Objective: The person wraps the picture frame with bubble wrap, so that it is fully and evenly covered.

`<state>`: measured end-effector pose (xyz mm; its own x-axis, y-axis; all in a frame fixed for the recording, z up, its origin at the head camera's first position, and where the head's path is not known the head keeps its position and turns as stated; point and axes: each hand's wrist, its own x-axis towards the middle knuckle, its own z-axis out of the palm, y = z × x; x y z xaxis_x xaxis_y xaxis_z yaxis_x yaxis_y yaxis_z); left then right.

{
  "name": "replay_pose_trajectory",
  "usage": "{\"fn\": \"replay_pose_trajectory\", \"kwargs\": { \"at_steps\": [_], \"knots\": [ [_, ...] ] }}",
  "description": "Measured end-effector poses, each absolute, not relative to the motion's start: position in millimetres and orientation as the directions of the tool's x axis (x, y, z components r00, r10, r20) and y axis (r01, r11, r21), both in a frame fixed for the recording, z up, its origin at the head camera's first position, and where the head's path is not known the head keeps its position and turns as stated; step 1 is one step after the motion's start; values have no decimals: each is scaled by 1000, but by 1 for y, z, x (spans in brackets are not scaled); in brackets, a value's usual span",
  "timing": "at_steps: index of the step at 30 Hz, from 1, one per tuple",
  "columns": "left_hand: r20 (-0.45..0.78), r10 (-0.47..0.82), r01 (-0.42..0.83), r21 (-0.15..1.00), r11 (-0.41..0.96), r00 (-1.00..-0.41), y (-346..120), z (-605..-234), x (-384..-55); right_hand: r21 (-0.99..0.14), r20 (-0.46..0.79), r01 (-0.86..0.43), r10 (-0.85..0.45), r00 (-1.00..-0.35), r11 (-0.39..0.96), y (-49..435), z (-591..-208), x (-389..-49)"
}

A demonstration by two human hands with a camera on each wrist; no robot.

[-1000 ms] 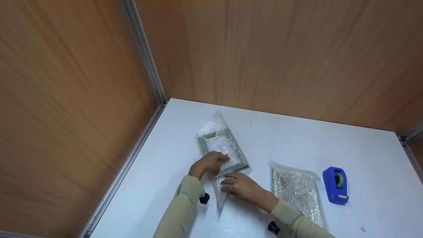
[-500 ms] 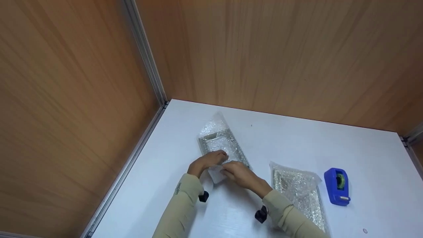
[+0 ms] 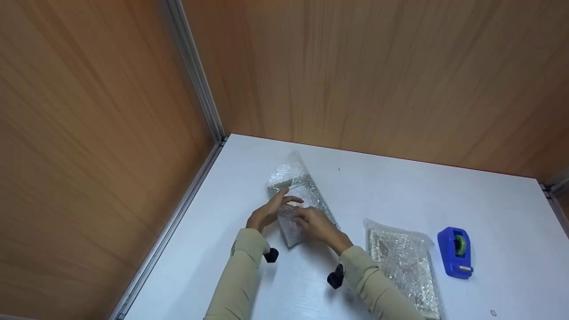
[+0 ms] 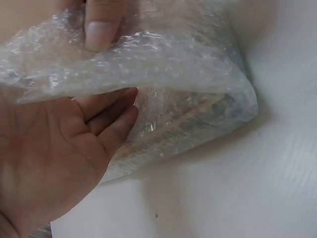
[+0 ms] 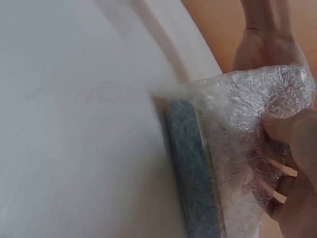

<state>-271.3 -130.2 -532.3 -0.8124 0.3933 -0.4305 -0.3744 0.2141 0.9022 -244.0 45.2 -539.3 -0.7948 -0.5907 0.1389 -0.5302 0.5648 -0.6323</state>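
On the white table lies a picture frame (image 3: 318, 195) in bubble wrap (image 3: 289, 164), slanting away from me. My right hand (image 3: 318, 224) pinches the near flap of the wrap between thumb and fingers, lifted and folded back over the frame's near end. In the right wrist view the flap (image 5: 242, 109) stands up beside the frame's blue-grey edge (image 5: 193, 163). My left hand (image 3: 269, 211) is at the frame's left side, fingers extended. The left wrist view has its palm (image 4: 54, 148) facing the camera, fingertips just under the edge of the raised wrap.
To the right lies another bubble-wrapped frame (image 3: 402, 262), and beyond it a blue tape dispenser (image 3: 454, 253) with a green roll. Wood-grain panels (image 3: 378, 80) rise behind and to the left of the table (image 3: 444, 195). A small round speck (image 3: 493, 313) is near the front right.
My right hand has taken the near flap of bubble wrap and brought it up and left over the frame. My left hand has lifted off the frame and its fingers have spread.
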Motion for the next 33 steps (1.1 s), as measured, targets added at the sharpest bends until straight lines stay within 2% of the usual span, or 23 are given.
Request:
{"fn": "replay_pose_trajectory", "kwargs": {
  "at_steps": [3,8,16,20,22,25,29,33],
  "knots": [
    [-429,381,-398,903,163,-819,-133,-534,-273,-643,114,-503,-578,-808,577,43,-543,-245],
    [-389,353,-360,921,147,-851,-132,-533,-276,-665,119,-482,-556,-823,571,41,-550,-248],
    [-441,241,-367,881,298,-864,-128,-531,-275,-608,209,-517,-506,-836,603,39,-563,-250],
    [-390,205,-311,890,333,-898,-125,-531,-276,-572,208,-509,-486,-849,644,37,-566,-252],
    [-327,178,-243,894,376,-928,-123,-532,-275,-558,202,-501,-478,-855,661,37,-566,-253],
    [-166,111,-88,857,507,-980,-119,-533,-273,-552,179,-478,-462,-869,684,36,-564,-255],
    [78,-16,41,681,731,-997,-115,-532,-264,-556,147,-444,-443,-885,703,34,-561,-259],
    [219,-54,60,485,873,-974,-111,-530,-250,-548,150,-439,-433,-889,712,34,-560,-260]
  ]
}}
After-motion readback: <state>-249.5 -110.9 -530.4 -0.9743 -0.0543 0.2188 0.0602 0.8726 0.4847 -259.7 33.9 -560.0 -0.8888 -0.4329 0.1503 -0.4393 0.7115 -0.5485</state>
